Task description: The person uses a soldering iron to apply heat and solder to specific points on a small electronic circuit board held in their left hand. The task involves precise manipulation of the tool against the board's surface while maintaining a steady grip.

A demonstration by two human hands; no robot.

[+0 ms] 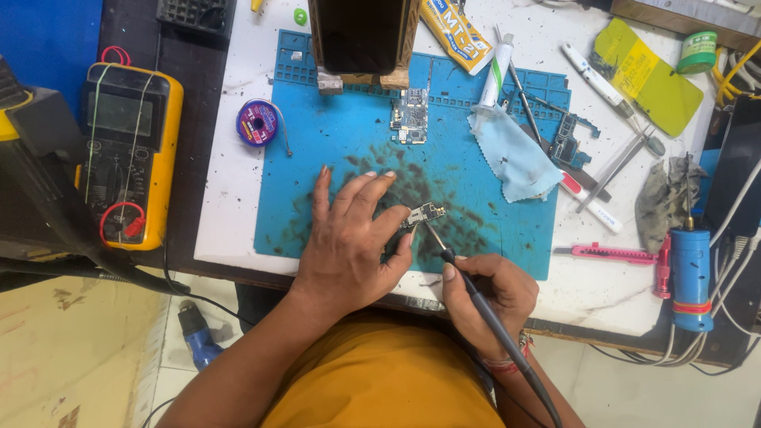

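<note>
left hand (349, 238): pressing down on the blue mat (317, 150), fingers spread, thumb + forefinger pinching a small circuit board (422, 215) at its near-left edge.
right hand (491, 289): closed round a soldering iron (476, 297), pen grip; tip is touching the board's near edge.
board pos: sitting mid-mat, tilted, just right of the left fingertips.
risk 1: tip is working v. close to the left thumb; a slip along the board edge would prob burn it.
risk 2: board is only being pinned at one side, so tip pressure could pivot or flick it off the mat.
risk 3: mat under the board is carrying dark residue/specks; debris could be getting onto the joints, maybe bridging them.
risk 4: iron's cable is trailing back over the bench (230, 158) edge past the wrist; a snag would jerk the tip.
nearby: second board (410, 115) + blue cloth (515, 154) lying further up the mat, well apart from the tip; cloth would only scorch if the iron were laid that way.
multimeter (127, 150): far left, not involved.
</note>
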